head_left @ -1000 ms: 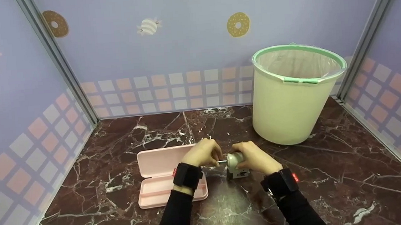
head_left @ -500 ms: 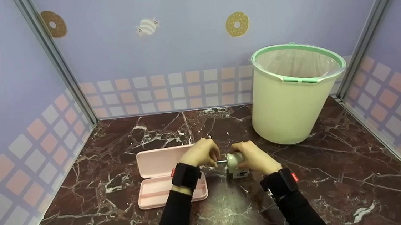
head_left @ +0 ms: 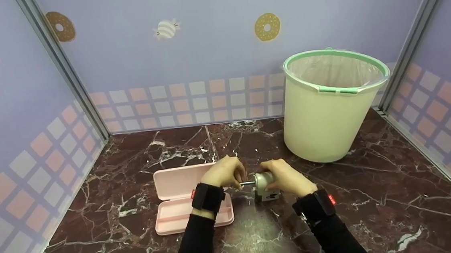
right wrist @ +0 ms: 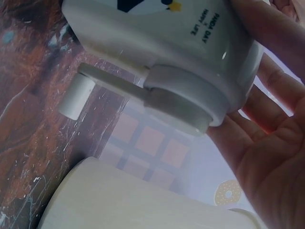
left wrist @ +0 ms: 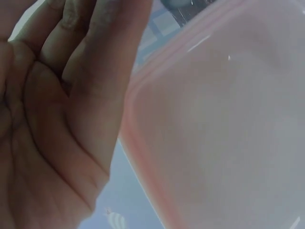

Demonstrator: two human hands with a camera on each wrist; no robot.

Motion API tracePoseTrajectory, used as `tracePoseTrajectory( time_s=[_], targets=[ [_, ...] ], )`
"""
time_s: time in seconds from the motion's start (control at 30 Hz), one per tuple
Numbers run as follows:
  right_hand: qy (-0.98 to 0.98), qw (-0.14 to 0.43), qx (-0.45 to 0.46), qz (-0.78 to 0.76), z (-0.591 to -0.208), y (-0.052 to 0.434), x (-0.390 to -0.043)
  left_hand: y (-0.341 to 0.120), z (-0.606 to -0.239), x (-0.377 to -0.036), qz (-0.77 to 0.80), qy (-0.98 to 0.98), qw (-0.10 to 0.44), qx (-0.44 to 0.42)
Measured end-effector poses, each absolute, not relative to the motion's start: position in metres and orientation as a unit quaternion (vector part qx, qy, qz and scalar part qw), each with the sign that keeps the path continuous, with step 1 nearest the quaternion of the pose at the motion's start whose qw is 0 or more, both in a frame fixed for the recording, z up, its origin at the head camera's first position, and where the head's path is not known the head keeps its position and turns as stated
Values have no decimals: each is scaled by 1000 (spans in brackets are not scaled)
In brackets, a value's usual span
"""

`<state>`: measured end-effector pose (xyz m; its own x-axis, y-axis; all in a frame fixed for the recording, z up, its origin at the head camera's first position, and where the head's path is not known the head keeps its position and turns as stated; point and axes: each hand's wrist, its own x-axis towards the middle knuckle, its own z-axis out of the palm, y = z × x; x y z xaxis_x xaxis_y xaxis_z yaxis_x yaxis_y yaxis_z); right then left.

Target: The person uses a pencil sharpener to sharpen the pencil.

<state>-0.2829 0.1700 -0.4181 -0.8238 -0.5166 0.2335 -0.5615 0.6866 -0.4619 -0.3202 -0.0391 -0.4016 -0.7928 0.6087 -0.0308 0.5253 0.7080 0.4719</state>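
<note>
In the head view, my right hand (head_left: 287,176) grips the top of a white crank pencil sharpener (head_left: 263,186) standing on the marble-patterned surface. The right wrist view shows its panda print, the crank arm (right wrist: 114,83) and a cylindrical knob (right wrist: 76,98). My left hand (head_left: 226,172) pinches a thin pale pencil (head_left: 248,182) that runs level into the sharpener's left face; its far end is hidden inside. Below and behind the left hand lies an open pink pencil case (head_left: 177,223), its lid (left wrist: 214,119) large in the left wrist view.
A tall pale-green bin (head_left: 326,122) with a plastic liner stands at the back right. Printed wall panels (head_left: 220,54) close off the back and both sides. The pencil case has a divider (head_left: 176,217) across its base.
My left hand has shifted slightly to the left, and a longer stretch of the pencil shows between its fingers and the sharpener. My right hand stays in place on the sharpener.
</note>
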Motion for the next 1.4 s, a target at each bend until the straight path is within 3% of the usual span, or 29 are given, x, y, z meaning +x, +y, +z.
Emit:
tracePoseTrajectory(
  time_s=[0.27,0.6,1.4],
  targets=[
    [-915,37,290,280,-419,170,-279,-64,-403,-320,220,934,95,266],
    [-918,36,285,272,-419,172,-276,-93,-392,-318,285,909,127,277],
    [-922,22,265,281,-417,169,-278,-113,-370,-302,222,938,82,254]
  ],
)
